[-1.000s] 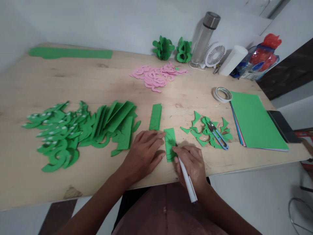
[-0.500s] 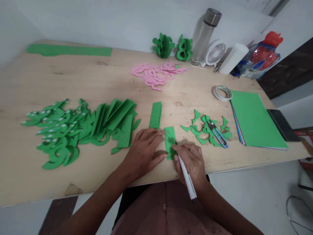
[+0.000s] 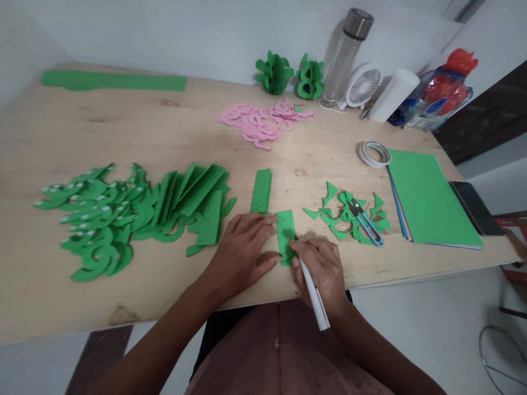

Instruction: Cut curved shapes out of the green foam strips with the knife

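Observation:
A small green paper piece (image 3: 285, 230) with dark curved pen lines lies near the table's front edge. My left hand (image 3: 245, 247) rests at its left side, fingers stretched out, fingertips and thumb at the paper's edge. In my right hand (image 3: 323, 269) is a white pen (image 3: 313, 293), its tip end at the paper's right side and partly hidden by my fingers. Just beyond my left hand lies a folded green strip (image 3: 261, 192). Blue thread snips (image 3: 368, 222) rest on green paper scraps (image 3: 338, 225) to the right of my right hand.
Left of my hands spreads a pile of cut green paper shapes (image 3: 99, 214) beside folded green paper (image 3: 197, 192). Pink cutouts (image 3: 261, 123) lie farther back. To the right are tape rolls (image 3: 374, 154), coloured sheets (image 3: 432, 197) and a dark phone-like slab (image 3: 475, 208). A bottle (image 3: 346, 60) and fan (image 3: 364, 85) stand behind.
The view has shifted very slightly. Both hands keep nearly the same place, with the pen still at the green paper piece.

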### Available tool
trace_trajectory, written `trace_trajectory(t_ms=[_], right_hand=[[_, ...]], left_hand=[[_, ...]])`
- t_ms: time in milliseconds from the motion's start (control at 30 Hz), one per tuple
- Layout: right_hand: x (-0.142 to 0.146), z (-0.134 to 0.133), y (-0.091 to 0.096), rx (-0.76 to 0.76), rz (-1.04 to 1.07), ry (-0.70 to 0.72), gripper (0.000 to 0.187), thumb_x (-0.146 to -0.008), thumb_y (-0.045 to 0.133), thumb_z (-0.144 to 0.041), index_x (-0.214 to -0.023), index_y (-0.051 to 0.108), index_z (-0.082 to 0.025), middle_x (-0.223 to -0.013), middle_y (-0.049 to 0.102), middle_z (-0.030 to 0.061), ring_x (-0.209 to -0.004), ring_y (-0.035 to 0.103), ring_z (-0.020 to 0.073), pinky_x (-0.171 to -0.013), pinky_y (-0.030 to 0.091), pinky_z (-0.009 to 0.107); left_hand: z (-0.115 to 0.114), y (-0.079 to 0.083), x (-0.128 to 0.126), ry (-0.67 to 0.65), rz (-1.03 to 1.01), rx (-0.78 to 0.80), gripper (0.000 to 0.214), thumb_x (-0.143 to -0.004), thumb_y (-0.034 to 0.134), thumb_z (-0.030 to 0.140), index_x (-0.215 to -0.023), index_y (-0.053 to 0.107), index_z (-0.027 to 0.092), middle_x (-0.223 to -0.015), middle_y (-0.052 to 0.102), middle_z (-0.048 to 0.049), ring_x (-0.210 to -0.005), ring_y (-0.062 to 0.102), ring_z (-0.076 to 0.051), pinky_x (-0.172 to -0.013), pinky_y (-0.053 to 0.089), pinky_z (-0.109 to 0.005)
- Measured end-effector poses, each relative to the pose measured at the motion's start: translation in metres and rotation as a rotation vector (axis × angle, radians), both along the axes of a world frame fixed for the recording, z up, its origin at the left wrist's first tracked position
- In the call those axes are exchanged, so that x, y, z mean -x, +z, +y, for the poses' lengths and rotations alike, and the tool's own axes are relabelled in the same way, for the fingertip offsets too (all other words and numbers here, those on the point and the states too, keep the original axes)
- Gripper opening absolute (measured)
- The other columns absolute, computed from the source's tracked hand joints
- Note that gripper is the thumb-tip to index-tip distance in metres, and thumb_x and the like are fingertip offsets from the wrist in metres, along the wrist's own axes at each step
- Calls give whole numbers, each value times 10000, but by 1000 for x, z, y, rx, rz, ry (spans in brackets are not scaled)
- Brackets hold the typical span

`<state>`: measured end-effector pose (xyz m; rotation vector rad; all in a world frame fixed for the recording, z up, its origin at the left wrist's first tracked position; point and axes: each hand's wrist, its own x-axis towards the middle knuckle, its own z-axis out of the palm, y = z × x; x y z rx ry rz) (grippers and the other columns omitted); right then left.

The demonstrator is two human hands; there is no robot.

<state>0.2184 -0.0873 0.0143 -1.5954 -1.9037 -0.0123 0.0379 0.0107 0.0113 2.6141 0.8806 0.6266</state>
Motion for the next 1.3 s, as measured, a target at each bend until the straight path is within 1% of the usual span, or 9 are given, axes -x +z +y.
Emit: trace_trajectory(t_ms=[167, 367, 867, 1033, 1200, 1300], right_hand=[[1, 0, 1, 0, -2, -10, 266, -957, 497, -149, -1146, 681, -188, -930, 767, 61, -955, 637, 227, -865, 439, 376], [0, 1, 2, -13, 2, -1, 259, -954, 508, -143, -1137, 688, -172, -914, 760, 66, -945, 640, 229, -870, 439, 374], [0, 1, 1, -15, -10, 0, 262, -950, 501, -139, -1156, 650, -202, -909, 758, 65, -926, 649, 237, -844, 451, 388], [-1, 1, 1, -12, -10, 11, 248, -952, 505, -133, -1148, 647, -185, -916, 761, 63, -918, 642, 240, -843, 446, 391], [-1, 1, 1, -11, -4, 14, 245, -952, 506, -134, -1145, 650, -180, -917, 760, 68, -929, 643, 241, -844, 449, 390], [-1, 1, 1, -14, -3, 10, 243, -954, 506, -135, -1144, 651, -182, -911, 760, 63, -931, 645, 239, -848, 448, 389]], left_hand=[[0, 0, 0, -2, 13, -1, 335, -822, 687, 288, -1117, 538, 235, -1327, 641, -106, -1223, 550, -343, -1012, 440, -557], [0, 0, 0, -2, 32, 0, 319, -823, 684, 289, -1104, 544, 233, -1342, 632, -105, -1228, 548, -344, -1021, 434, -551], [-1, 0, 0, -1, 21, -21, 311, -828, 677, 290, -1102, 549, 219, -1338, 637, -106, -1213, 552, -336, -1020, 429, -539], [-1, 0, 1, 2, 20, -23, 284, -841, 661, 291, -1098, 554, 235, -1348, 632, -95, -1217, 553, -330, -1021, 428, -543], [-2, 0, 0, -1, 9, -30, 288, -852, 655, 300, -1112, 559, 220, -1353, 629, -106, -1217, 551, -331, -1017, 433, -550], [-2, -1, 0, 0, 8, -33, 273, -859, 656, 310, -1104, 563, 235, -1349, 633, -91, -1212, 556, -331, -1013, 435, -550]])
